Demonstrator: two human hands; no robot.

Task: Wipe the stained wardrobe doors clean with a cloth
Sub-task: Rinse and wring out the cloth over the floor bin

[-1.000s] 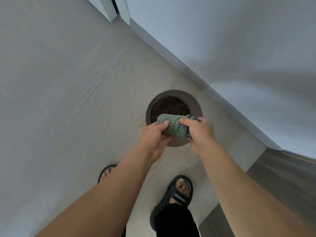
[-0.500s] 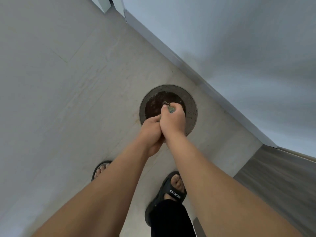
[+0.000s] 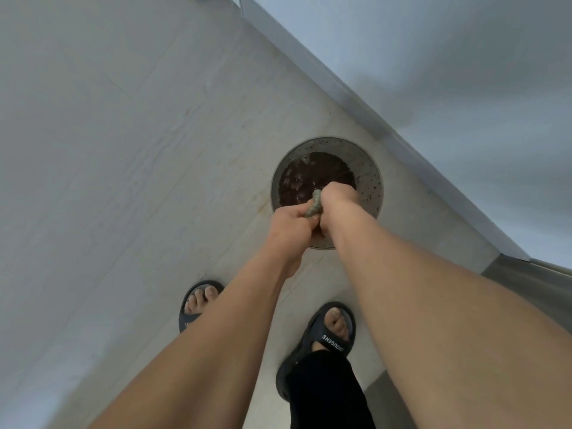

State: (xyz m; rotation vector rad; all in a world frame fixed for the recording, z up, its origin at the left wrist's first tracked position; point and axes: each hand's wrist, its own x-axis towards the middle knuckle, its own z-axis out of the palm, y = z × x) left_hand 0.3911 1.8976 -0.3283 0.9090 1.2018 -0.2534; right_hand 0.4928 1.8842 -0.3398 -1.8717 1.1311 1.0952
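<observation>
We wring the cloth point(image 3: 314, 206) over the bowl point(image 3: 375, 181) of brown water point(image 3: 309, 178) on the floor point(image 3: 154, 150), left hand point(image 3: 291, 226) and right hand point(image 3: 338, 198) both with fingers clamped around it. The dirty water suggests some wiping is done; how much remains, we cannot tell.

The cloth point(image 3: 313, 206) was a nubby grey-green fabric, bunched tight and looking wet. Below it the bowl point(image 3: 370, 168) looked like dull grey metal, its inner wall speckled with dark flecks. The liquid point(image 3: 309, 178) in it was murky brown with a wet sheen. The floor point(image 3: 139, 150) was pale and matt, with a faint streaky grain. The wardrobe door point(image 3: 433, 57) was smooth, pale and matt. The sandals point(image 3: 329, 339) looked like dark matt rubber or plastic, and the trouser leg point(image 3: 325, 394) was plain black cloth.
</observation>
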